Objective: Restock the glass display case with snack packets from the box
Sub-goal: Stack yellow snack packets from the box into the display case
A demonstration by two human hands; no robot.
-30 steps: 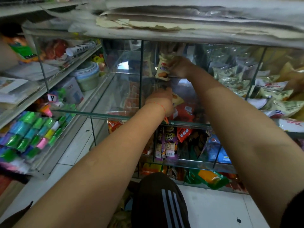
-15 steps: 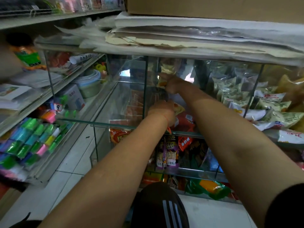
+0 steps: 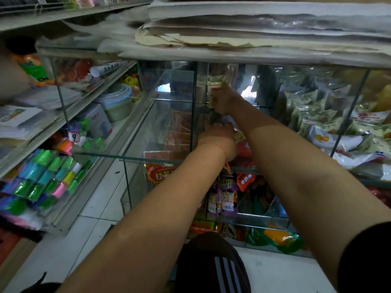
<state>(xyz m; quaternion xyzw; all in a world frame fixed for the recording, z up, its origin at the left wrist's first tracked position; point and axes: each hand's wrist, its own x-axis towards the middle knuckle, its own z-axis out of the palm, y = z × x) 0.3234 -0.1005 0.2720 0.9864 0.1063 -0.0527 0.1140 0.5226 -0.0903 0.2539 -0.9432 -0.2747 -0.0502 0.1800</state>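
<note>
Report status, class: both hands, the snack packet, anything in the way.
Right hand grips snack packet inside glass display case. Left hand lower, grip hidden. Glass divider beside both hands; no clear obstruction.

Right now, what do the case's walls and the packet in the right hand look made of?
Case walls: clear glass, judging by the greenish cut edges and reflections. Packet gripped by the right hand: probably thin printed plastic film, pale and crinkled; blur leaves the finish unclear.

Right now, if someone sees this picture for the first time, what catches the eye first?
Two bare forearms reach into the glass case at centre, the right hand gripping a packet up high, the left hand lower among packets. At lower left, bright green, blue and pink rolls fill a shelf.
</note>
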